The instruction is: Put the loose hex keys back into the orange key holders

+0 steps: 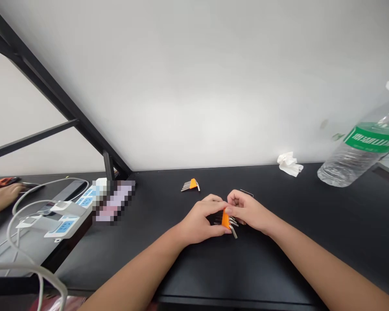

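Observation:
An orange holder with several metal hex keys (pixel 227 220) rests on the black table (pixel 278 259) between my hands. My left hand (pixel 201 220) curls round its left side, fingers closed on the holder and keys. My right hand (pixel 248 209) pinches the holder's top from the right. A second orange hex key set (pixel 191 185) lies farther back, untouched. One loose thin key (pixel 247 192) lies just behind my right hand.
A clear plastic bottle with a green label (pixel 363 147) stands at the right rear, beside a crumpled white tissue (pixel 289 164). White power strips with cables (pixel 65 214) sit at the left. Another person's hand (pixel 1 196) rests at the far left edge.

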`<move>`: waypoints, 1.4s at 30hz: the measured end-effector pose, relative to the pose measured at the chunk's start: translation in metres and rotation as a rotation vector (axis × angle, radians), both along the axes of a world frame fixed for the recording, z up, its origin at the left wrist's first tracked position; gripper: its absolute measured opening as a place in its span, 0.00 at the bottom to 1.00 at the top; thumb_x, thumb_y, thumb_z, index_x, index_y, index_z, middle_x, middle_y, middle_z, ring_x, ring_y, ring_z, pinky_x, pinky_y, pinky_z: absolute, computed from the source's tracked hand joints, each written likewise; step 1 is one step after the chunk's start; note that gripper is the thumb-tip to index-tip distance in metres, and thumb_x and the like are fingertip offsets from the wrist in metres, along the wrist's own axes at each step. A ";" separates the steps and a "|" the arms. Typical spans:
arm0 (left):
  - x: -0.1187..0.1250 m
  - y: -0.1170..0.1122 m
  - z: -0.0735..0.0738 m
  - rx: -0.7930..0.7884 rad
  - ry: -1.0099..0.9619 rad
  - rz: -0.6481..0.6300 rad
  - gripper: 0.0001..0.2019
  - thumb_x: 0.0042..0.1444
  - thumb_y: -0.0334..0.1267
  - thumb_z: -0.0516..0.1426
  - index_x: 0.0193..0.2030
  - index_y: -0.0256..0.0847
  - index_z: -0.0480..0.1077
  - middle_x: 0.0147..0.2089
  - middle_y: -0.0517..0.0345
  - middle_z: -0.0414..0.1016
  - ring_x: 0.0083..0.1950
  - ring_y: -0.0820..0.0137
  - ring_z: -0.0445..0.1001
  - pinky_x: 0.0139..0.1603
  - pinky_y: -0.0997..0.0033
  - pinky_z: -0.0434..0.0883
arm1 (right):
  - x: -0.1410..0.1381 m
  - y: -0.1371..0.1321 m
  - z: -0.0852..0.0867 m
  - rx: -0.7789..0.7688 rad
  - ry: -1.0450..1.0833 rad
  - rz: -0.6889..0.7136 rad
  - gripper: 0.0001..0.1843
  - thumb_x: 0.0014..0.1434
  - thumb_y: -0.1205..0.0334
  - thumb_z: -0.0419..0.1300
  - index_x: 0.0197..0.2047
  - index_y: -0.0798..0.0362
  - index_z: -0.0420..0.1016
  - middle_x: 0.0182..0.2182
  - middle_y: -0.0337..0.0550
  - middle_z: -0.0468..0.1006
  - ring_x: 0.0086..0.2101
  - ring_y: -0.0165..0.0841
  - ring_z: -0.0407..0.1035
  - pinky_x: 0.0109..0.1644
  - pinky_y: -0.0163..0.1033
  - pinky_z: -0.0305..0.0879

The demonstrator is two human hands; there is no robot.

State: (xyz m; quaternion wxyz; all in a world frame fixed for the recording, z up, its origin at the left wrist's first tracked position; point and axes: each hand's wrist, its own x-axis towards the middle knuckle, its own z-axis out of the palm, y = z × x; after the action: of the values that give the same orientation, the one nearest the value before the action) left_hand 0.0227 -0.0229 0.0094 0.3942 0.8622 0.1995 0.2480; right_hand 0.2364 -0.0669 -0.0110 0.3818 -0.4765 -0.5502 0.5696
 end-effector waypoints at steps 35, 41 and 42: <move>-0.006 0.017 -0.013 0.142 0.261 0.256 0.24 0.55 0.39 0.67 0.59 0.47 0.71 0.46 0.56 0.76 0.45 0.64 0.77 0.50 0.63 0.75 | 0.024 0.001 0.009 0.657 -0.683 -0.047 0.10 0.64 0.72 0.55 0.36 0.50 0.74 0.33 0.39 0.72 0.31 0.30 0.66 0.36 0.37 0.62; -0.006 0.015 -0.012 0.151 0.257 0.236 0.24 0.55 0.39 0.67 0.59 0.47 0.71 0.46 0.56 0.76 0.45 0.64 0.76 0.50 0.62 0.74 | 0.021 -0.001 0.006 0.685 -0.736 -0.041 0.10 0.68 0.69 0.53 0.38 0.49 0.74 0.35 0.40 0.73 0.33 0.31 0.69 0.39 0.39 0.65; -0.006 0.015 -0.012 0.149 0.257 0.238 0.24 0.55 0.39 0.67 0.59 0.47 0.71 0.45 0.56 0.76 0.45 0.64 0.76 0.50 0.62 0.74 | 0.021 -0.002 0.006 0.685 -0.749 -0.044 0.11 0.69 0.69 0.53 0.38 0.49 0.74 0.35 0.40 0.72 0.33 0.32 0.69 0.39 0.39 0.65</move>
State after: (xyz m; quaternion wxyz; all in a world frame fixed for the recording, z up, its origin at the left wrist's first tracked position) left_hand 0.0169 -0.0078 -0.0030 0.2684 0.8839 0.3297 0.1948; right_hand 0.2571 -0.0686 -0.0049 0.3046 -0.5069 -0.7945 0.1380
